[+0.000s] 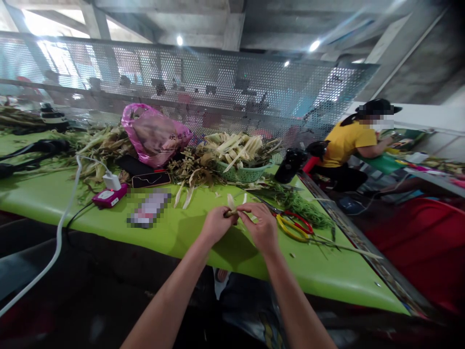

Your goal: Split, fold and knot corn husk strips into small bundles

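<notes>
This is a workshop: bare concrete beams [234, 30] overhead, a perforated metal screen [218, 72] past the far edge of the tabletop [167, 240], plant strips [236, 145] heaped near its far right corner, and a co-worker [352, 138] at another table [436, 180] beyond.

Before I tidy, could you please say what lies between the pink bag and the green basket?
The head view shows brown plant scraps between the pink bag and green basket.

Scissors [291, 236] lie right of the hands [259, 227], basket [244, 174] behind.
</notes>
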`<state>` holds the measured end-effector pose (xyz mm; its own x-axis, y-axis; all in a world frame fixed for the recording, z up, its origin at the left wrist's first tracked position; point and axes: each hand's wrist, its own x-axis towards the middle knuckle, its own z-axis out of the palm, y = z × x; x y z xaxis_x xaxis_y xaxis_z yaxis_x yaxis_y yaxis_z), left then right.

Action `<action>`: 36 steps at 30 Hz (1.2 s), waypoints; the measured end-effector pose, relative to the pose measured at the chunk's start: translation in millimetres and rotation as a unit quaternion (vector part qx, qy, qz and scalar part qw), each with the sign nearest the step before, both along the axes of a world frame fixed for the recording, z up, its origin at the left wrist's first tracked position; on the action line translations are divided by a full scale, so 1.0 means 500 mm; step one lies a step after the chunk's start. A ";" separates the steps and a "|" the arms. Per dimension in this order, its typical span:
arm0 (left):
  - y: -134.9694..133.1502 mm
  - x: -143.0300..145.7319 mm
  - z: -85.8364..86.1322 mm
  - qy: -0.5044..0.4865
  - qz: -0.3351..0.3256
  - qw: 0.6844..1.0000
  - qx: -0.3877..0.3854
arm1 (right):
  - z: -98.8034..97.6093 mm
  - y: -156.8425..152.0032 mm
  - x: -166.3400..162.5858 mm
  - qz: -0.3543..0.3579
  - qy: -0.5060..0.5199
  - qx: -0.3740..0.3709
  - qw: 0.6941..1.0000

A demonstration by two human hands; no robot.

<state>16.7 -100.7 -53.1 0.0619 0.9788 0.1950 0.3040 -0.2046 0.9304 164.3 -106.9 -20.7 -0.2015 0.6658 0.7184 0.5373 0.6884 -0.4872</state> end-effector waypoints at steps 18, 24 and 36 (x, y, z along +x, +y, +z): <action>-0.002 -0.001 0.016 -0.341 -0.015 0.936 -0.084 | -0.011 0.010 0.000 0.016 0.054 -0.139 0.989; 0.001 -0.002 0.006 -0.385 -0.032 0.917 -0.098 | -0.017 0.015 -0.006 0.001 0.026 -0.168 0.986; 0.000 -0.008 0.015 -0.465 -0.043 0.870 -0.160 | -0.018 0.019 0.005 -0.070 0.015 -0.090 0.993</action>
